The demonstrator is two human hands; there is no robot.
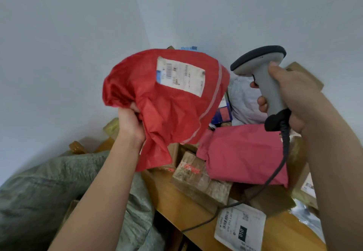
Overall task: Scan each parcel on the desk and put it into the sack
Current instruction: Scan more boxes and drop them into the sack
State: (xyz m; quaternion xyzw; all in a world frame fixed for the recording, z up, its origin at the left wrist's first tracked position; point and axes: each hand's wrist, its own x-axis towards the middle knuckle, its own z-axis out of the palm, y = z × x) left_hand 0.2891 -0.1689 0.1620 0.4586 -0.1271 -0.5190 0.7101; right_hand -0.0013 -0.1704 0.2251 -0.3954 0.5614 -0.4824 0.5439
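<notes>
Hands: two are showing, a left hand and a right hand, both raised above the tabletop.
Left grip: it is clenching the crumpled lower left edge of one red parcel, holding it up in the air.
Red parcel: it is rising above and to the right of that grip, its white label facing the camera.
Right grip: it is wrapping the grey handle of one scanner, whose dark head is tilting toward the red parcel, just beside it.
Cable: one dark cable is trailing down over the tabletop.
Tabletop parcels: one pink parcel, one taped brown box and one white-labelled packet are lying there; others behind are blurring together, uncountable.
Sack: one grey-green sack is slumping at lower left, beside the tabletop.
</notes>
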